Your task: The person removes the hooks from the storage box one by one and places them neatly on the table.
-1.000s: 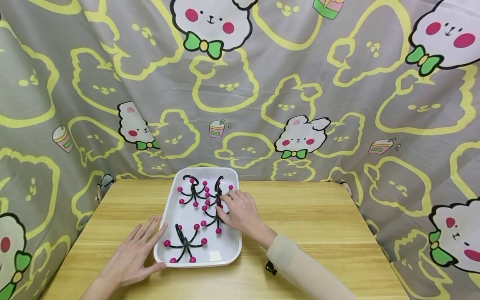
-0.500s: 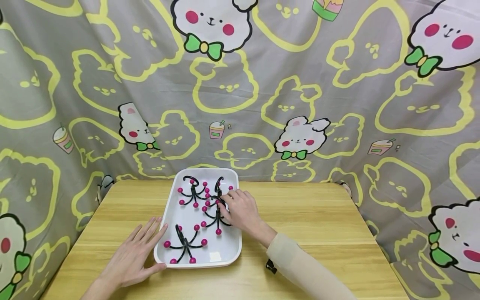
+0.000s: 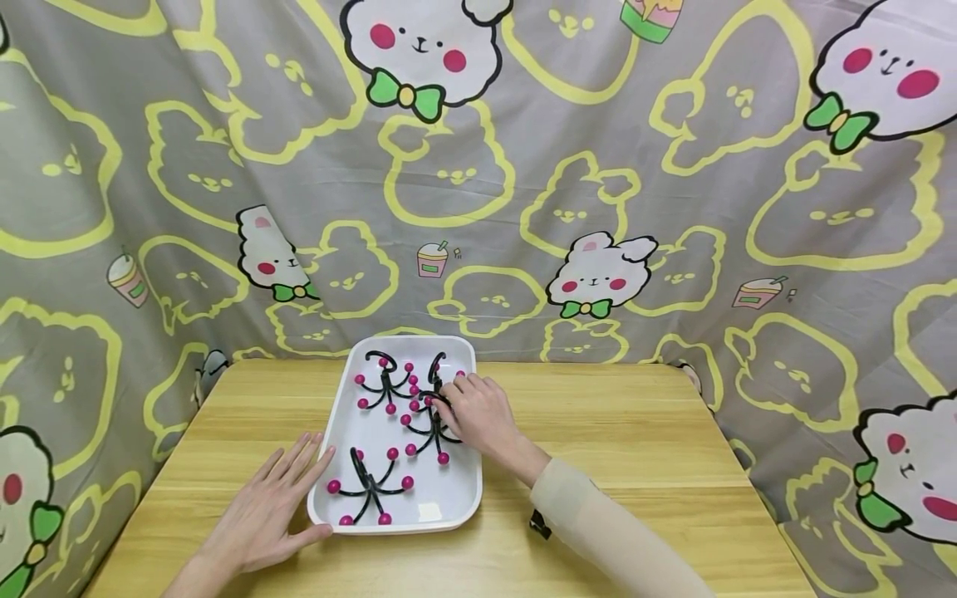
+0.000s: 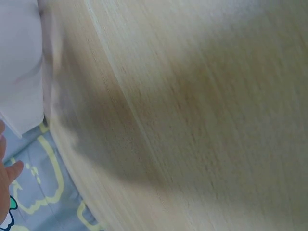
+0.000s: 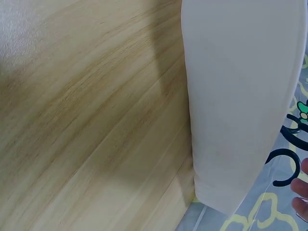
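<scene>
A white tray (image 3: pixel 351 525) holds several black wire hangers, each with a hooked top and curved arms ending in pink balls. One hanger (image 3: pixel 370 486) lies at the near left and another (image 3: pixel 385 384) at the far left. At the tray's right side, my right hand (image 3: pixel 482 414) grips the upper part of a third hanger (image 3: pixel 437 432), partly hiding it. A black hook (image 3: pixel 437 363) rises just beyond the fingers. My left hand (image 3: pixel 265 507) is spread flat, its thumb and index finger touching the tray's near left corner and left rim. Fingertips (image 5: pixel 301 187) appear beside black hooks in the right wrist view.
The tray stands on a wood-grain table (image 3: pixel 620 465). A patterned grey curtain (image 3: pixel 478 191) hangs behind and along both sides. Under the right sleeve (image 3: pixel 591 515) a small black object (image 3: pixel 539 524) shows. The tray's outer wall (image 5: pixel 236 96) fills much of the right wrist view.
The hanger in my right hand has turned, its lower balls shifting slightly right and its hook swinging round. The left hand and tray have stayed in place.
</scene>
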Demonstrator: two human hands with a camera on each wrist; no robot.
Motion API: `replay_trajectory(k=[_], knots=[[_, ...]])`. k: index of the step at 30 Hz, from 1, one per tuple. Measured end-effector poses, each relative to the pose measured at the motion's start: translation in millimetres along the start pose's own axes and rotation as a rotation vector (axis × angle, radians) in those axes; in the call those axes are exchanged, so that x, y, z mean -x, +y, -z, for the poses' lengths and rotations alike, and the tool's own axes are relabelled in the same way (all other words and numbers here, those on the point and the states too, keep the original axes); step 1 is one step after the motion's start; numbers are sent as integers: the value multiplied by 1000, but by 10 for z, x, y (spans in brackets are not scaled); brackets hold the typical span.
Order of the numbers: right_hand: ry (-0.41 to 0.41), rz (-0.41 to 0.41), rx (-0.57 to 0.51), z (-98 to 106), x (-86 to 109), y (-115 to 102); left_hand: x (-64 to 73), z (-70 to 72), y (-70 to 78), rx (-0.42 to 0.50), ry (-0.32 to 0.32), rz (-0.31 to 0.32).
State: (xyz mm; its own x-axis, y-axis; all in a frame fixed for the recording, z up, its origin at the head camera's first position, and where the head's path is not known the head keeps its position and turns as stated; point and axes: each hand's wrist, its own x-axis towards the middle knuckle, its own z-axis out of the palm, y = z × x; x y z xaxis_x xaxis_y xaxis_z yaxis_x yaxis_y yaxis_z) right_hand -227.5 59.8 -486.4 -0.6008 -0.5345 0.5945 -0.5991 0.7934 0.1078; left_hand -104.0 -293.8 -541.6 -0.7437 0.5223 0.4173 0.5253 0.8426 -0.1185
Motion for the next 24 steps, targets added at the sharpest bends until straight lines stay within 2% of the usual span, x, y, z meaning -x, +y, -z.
replay_trajectory(k=[5, 13, 24], knots=[[-29, 4, 7, 1, -13, -7, 6, -6, -2, 0, 2, 2], [8, 34, 3, 21, -32, -7, -1, -2, -5, 3, 0, 0], [5, 43, -7, 182, -88, 35, 7, 2, -11, -3, 6, -1]])
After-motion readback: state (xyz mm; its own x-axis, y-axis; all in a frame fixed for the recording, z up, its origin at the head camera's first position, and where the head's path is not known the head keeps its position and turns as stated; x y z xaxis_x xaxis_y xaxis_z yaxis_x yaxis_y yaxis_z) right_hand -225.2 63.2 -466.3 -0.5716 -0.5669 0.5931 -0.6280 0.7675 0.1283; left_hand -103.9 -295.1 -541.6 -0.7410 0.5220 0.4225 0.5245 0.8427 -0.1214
